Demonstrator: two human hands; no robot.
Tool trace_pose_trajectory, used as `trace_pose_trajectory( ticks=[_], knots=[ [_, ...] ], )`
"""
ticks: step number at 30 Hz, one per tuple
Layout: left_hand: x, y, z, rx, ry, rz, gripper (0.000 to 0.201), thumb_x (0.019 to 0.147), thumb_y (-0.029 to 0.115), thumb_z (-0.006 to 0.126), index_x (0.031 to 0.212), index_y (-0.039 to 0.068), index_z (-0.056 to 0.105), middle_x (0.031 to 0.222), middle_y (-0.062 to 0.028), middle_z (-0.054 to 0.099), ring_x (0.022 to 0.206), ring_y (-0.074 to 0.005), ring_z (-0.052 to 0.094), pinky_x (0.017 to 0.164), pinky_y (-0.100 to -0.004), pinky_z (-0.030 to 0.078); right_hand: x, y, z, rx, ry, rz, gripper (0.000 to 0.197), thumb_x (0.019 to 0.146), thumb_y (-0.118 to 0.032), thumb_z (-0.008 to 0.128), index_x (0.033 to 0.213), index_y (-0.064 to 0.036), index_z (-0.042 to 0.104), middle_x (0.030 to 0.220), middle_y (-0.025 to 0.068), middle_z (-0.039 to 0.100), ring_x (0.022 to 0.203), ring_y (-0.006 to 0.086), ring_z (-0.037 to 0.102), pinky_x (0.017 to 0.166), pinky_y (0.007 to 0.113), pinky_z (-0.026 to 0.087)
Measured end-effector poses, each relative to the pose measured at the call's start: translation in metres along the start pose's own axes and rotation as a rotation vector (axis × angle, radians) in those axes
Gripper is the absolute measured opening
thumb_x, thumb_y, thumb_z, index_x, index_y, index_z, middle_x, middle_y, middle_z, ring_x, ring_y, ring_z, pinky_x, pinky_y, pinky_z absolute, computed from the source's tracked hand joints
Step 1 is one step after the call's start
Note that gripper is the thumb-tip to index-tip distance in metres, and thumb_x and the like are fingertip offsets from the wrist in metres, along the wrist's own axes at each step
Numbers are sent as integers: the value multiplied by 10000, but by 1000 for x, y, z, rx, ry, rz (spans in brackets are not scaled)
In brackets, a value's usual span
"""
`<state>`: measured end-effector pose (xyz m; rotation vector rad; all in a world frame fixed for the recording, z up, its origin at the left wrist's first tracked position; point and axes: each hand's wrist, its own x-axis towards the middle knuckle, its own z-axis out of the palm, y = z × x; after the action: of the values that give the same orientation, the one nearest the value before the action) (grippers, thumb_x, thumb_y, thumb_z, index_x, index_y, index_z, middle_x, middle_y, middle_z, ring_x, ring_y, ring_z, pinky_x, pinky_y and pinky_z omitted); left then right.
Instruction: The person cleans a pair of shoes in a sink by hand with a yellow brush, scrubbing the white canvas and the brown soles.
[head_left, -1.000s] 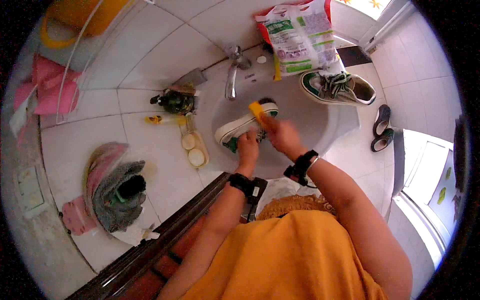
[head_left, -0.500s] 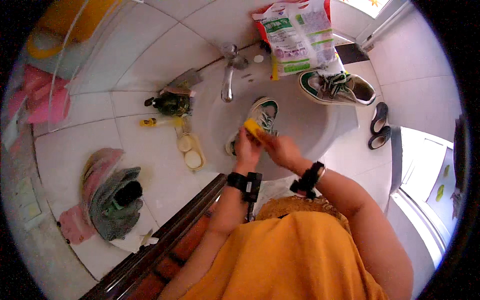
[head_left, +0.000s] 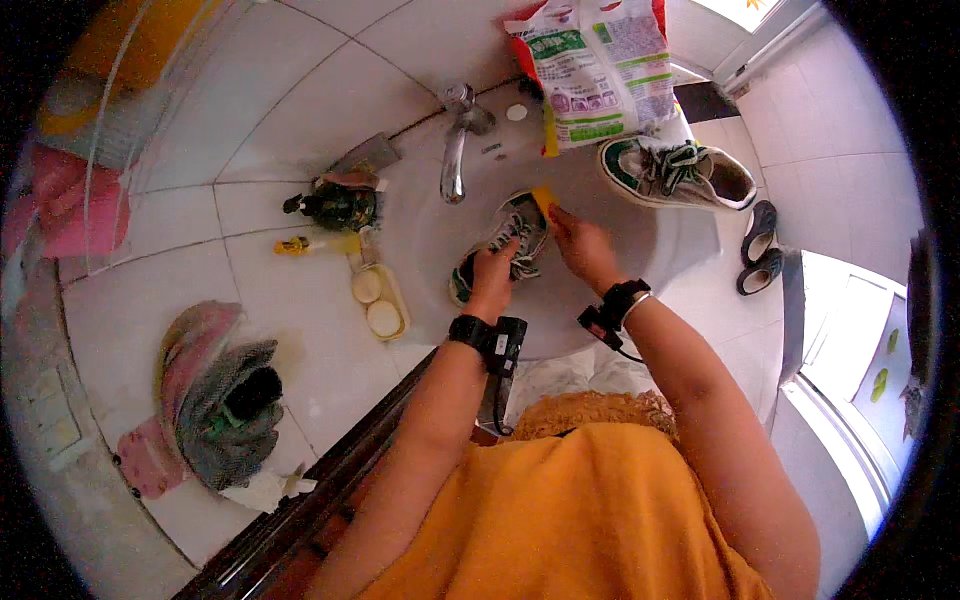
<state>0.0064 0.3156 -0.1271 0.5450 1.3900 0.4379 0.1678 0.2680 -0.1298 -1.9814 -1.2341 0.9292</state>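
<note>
In the washbasin (head_left: 630,262) lies a dark green and white lace-up sneaker (head_left: 524,222), its toe pointing up toward the tap. My left hand (head_left: 490,284) is closed on the middle of the shoe, thumb over the laces. My right hand (head_left: 588,250) grips a small yellow block (head_left: 543,197), pressed against the toe end of the sneaker; whether it is a brush or a sponge I cannot tell. A matching sneaker (head_left: 680,175) rests on the basin's right rim.
The chrome tap (head_left: 455,165) overhangs the basin. A red and white plastic bag (head_left: 600,80) stands behind it. On the left counter are a soap dish (head_left: 392,290), a dark bottle (head_left: 345,207) and a grey mesh cloth (head_left: 225,420). Black slippers (head_left: 760,250) lie at right.
My right hand has moved up and right with the yellow block, from beside my left hand to the shoe's toe. My left hand now holds the sneaker, which sits tilted differently.
</note>
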Motion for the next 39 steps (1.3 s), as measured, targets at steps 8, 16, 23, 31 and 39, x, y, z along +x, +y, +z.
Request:
trace_pose_trajectory(
  ticks=[8, 16, 23, 31, 39],
  knots=[
    [12, 9, -14, -671, -230, -196, 284, 910, 195, 438, 1122, 14, 493, 1093, -103, 558, 1019, -251, 542, 886, -380, 441, -41, -26, -10, 193, -61, -271, 332, 878, -225, 489, 1201, -155, 518, 871, 210, 608, 734, 395, 584, 631, 456, 458],
    [-9, 15, 13, -637, -50, -227, 278, 923, 208, 406, 1146, 59, 479, 1120, -84, 549, 1023, -227, 514, 881, -349, 418, -22, -24, 17, -96, -250, -146, 353, 907, -262, 406, 1241, -155, 444, 793, 207, 605, 696, 387, 584, 582, 489, 441],
    [-5, 15, -2, -705, 28, -234, 275, 911, 231, 388, 1102, 65, 497, 1065, -93, 559, 975, -250, 528, 884, -394, 406, -60, -43, 6, -62, -292, -182, 349, 899, -253, 431, 1234, -163, 466, 761, 207, 601, 676, 395, 578, 575, 472, 449],
    [-10, 9, 10, -777, -136, -175, 337, 925, 289, 389, 1131, 43, 490, 1107, -98, 561, 1011, -265, 529, 919, -402, 399, 26, -19, 28, -137, -164, 115, 344, 911, -305, 397, 1210, -158, 483, 763, 223, 592, 682, 401, 579, 581, 470, 448],
    [17, -2, -13, -824, -286, -107, 350, 896, 236, 475, 1169, 19, 480, 1141, -110, 558, 1054, -266, 522, 945, -386, 397, -38, -29, 18, -210, -316, -35, 330, 918, -277, 352, 1190, -128, 466, 767, 235, 601, 710, 416, 584, 605, 510, 437]
  ],
)
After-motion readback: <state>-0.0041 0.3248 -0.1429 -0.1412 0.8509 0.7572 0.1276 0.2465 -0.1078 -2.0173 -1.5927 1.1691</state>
